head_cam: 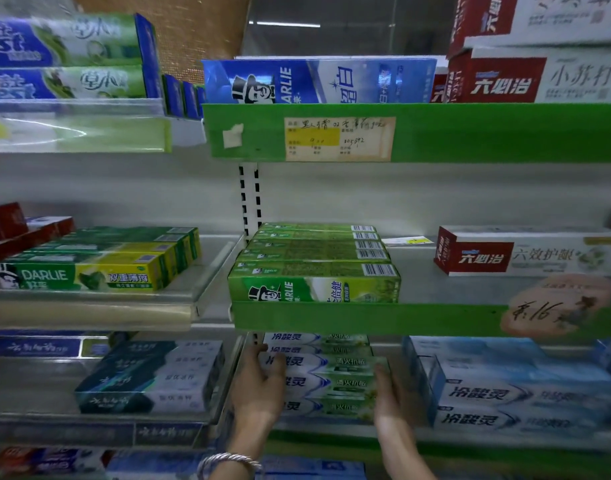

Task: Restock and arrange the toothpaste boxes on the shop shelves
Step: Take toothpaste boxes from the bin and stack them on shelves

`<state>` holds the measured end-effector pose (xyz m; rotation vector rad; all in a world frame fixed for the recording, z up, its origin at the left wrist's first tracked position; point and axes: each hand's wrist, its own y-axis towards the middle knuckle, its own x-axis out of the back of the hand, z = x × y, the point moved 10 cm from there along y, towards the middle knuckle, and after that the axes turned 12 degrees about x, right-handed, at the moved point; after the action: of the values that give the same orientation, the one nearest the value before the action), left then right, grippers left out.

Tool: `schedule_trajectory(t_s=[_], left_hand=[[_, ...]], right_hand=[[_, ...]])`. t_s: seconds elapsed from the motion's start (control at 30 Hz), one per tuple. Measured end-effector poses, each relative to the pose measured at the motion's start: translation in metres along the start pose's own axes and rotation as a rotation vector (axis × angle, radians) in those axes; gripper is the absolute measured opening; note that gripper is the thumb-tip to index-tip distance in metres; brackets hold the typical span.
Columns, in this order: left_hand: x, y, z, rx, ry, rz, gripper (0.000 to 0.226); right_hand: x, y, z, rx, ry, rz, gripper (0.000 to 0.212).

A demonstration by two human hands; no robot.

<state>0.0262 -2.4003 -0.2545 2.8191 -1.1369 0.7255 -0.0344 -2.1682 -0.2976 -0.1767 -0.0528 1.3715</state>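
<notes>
A stack of white-and-green toothpaste boxes (326, 374) stands on the lower shelf under the green shelf rail (366, 318). My left hand (259, 386) presses against the stack's left end, fingers wrapped over the box fronts. My right hand (388, 400) is flat against the stack's right end. Both hands clamp the stack between them. Above, on the middle shelf, a row of green Darlie boxes (314, 271) lies in a neat column. A blue Darlie box (317, 81) stands on the top shelf.
Pale blue-and-white boxes (518, 393) sit right of the stack, dark teal-and-white boxes (151, 379) to its left. Red-and-white boxes (525, 252) occupy the middle shelf right, green-yellow Darlie boxes (99, 261) the middle left. A silver bracelet (227, 460) circles my left wrist.
</notes>
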Motion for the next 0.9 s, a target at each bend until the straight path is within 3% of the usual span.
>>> schedule_trajectory(t_s=[0.1,0.23,0.4,0.6,0.73,0.9], left_hand=[[0.0,0.0,-0.002,-0.023,-0.015,0.037,0.043],[0.005,0.006,0.005,0.036,-0.257,0.096,0.046],[-0.013,0.011,0.019,0.16,-0.463,0.326,0.084],[-0.018,0.01,0.023,0.246,-0.469,0.371,0.057],[-0.018,0.008,0.023,0.258,-0.45,0.372,0.055],[-0.029,0.025,0.041,0.232,-0.456,0.359,0.079]], right_hand=[[0.003,0.004,0.002,0.016,-0.006,-0.005,0.048],[0.005,0.008,0.005,0.038,-0.035,0.005,0.036],[-0.002,0.006,0.018,0.104,0.018,0.081,0.027],[-0.006,0.005,0.013,0.091,0.011,0.095,0.026],[-0.006,0.003,0.009,0.065,0.002,0.126,0.027],[-0.005,-0.005,0.019,0.079,-0.019,0.155,0.025]])
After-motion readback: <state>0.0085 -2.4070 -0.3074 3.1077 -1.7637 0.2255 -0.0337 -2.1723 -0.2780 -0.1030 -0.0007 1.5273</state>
